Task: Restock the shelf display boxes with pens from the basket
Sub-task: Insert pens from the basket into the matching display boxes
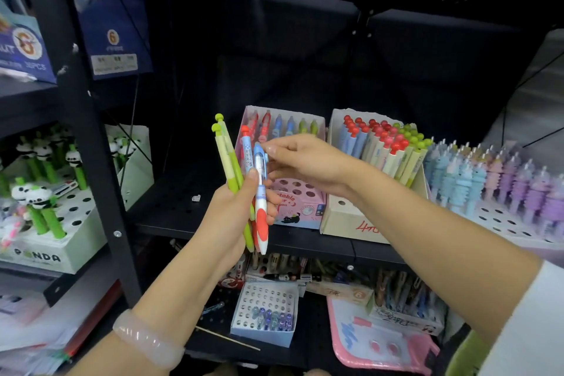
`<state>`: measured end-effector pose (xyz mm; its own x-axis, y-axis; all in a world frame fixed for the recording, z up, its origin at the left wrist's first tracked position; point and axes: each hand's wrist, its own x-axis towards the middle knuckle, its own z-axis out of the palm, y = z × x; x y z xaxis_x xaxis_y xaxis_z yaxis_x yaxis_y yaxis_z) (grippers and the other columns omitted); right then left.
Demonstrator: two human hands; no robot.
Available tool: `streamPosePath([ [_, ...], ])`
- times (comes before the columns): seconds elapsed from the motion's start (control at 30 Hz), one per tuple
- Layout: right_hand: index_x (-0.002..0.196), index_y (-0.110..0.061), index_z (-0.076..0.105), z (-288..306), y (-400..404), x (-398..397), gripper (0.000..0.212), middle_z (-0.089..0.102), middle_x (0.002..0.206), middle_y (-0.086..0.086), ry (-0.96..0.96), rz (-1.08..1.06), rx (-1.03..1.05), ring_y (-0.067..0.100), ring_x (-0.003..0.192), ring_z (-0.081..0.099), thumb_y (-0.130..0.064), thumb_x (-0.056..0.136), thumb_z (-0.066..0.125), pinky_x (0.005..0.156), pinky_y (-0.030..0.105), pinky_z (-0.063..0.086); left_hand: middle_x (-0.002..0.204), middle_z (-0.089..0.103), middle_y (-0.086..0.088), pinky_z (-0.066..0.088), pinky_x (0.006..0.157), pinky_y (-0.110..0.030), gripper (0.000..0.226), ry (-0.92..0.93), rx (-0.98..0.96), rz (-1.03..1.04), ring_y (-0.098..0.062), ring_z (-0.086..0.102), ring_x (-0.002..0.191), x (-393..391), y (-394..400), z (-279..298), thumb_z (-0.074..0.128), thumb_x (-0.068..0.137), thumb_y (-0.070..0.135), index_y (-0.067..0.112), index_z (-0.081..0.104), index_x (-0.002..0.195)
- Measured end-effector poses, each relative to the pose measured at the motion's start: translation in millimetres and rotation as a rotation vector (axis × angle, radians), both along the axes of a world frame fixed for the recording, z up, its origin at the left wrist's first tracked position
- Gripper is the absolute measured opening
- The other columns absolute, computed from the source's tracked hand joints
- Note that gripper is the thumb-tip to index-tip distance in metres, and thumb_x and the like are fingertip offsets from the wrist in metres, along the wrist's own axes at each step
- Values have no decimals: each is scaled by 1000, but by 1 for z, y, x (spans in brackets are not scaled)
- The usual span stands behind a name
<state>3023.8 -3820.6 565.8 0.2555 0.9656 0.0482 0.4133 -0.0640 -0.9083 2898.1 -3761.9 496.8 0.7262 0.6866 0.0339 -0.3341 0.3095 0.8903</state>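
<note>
Black perforated metal shelving [171,201] fills the view, stocked with cardboard pen display boxes. Left hand [235,210] is curled round a small bunch of pens held upright in front of the shelf: two green-and-cream pens [227,162] with knob tops, one red-topped pen [246,149], and a blue-topped pen with red grip [261,192] nearest the right. Right hand [305,165] pinches the top end of that blue-topped pen between thumb and fingertips.

Pink display box [293,201] sits just behind the hands; a row of similar red, blue and green pens stands along its far edge, near holes empty. Right of it, a beige box [345,217] is packed with knob-topped pens. Basket not in view.

Handling, as judged: pens are light, rigid plastic, smooth barrel, so slippery in a bunch. Rubbery red grip zone offers better friction. Best hold is a pinch near the top, leaving the tip free to enter a hole. Clip may snag neighbours.
</note>
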Motion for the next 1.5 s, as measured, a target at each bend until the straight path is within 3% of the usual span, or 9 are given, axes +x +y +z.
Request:
streamPosePath([
  [0.17,107,-4,63,-6,-3,-1,21,64,85,-1,184,17,36,3,72,60,-14,96,48,71,16,52,55,63,-5,46,42,-21,30,1,-19,-6,-13,56,43,2,-4,3,45,95,34,6,57,100],
  [0.37,99,-9,60,20,6,9,12,65,82,0,14,-383,344,4,68,62,-17,95,52,68,15,54,59,69,-6,52,45,-21,29,58,54,105,-15,66,50,-6,4,-1,45,95,32,6,57,92],
  [0.47,99,-11,56,38,14,24,12,66,87,4,-311,-610,418,12,75,66,-22,93,56,72,24,55,58,68,-5,51,44,-21,26,86,57,141,-14,65,49,-10,9,-5,45,96,30,7,54,87],
  [0.6,99,-11,55,26,27,24,14,66,83,7,-592,-611,298,20,76,66,-24,93,56,70,30,55,62,69,-5,50,44,-21,29,121,116,149,-13,63,48,-13,13,-7,45,96,33,8,56,87],
  [0.8,101,-7,56,23,37,25,18,60,76,0,-688,-650,310,15,71,59,-24,93,55,68,30,51,65,70,-3,46,41,-20,26,148,170,153,-10,55,42,-16,14,-11,43,97,30,10,56,87],
  [1.07,75,-9,50,14,48,18,23,50,79,5,-945,-571,-129,22,71,54,-24,92,54,61,29,38,68,71,-5,37,37,-18,23,108,187,106,-8,44,37,-17,13,-10,43,97,31,12,53,91],
  [1.2,86,-6,58,18,51,12,23,56,87,9,-1026,-565,-238,27,85,60,-28,92,54,68,32,43,70,71,-7,36,38,-18,18,98,211,82,-8,43,38,-20,11,-7,44,96,31,14,51,94],
  [1.37,89,-6,63,15,26,-4,35,67,83,10,-618,-449,98,16,73,60,-39,92,53,66,28,49,72,72,-8,36,38,-20,19,118,246,86,-10,43,39,-20,9,-6,45,96,31,13,51,93],
  [1.5,75,-11,63,10,3,-16,28,63,70,-2,-300,-203,33,10,67,58,-34,91,57,61,20,49,68,71,-8,40,38,-21,19,93,243,39,-10,47,39,-6,-9,-2,44,97,28,14,55,89],
])
